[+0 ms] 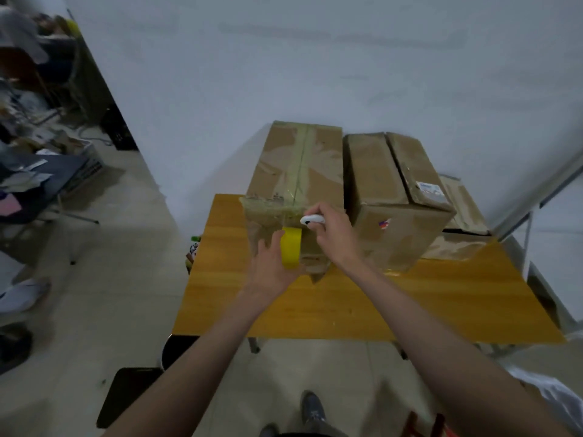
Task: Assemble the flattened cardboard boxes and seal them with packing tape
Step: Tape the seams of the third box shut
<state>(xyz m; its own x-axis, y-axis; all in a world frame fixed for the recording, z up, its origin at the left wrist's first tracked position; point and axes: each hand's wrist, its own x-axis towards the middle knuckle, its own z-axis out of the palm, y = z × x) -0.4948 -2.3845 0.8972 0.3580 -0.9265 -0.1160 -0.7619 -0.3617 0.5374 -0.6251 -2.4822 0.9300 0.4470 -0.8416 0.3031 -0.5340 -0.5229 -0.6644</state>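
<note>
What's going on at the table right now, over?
Left hand holds yellow tape roll against taped cardboard box. Right hand grips small white cutter. Nothing blocking.

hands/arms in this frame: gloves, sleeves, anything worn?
Both are bare. The left hand and right hand have no gloves, and no rings, watch or wristband show, though the frame is blurry. Both forearms are uncovered right down to the bottom edge of the frame, so no sleeve appears. No markings, straps or cables on either arm.
</note>
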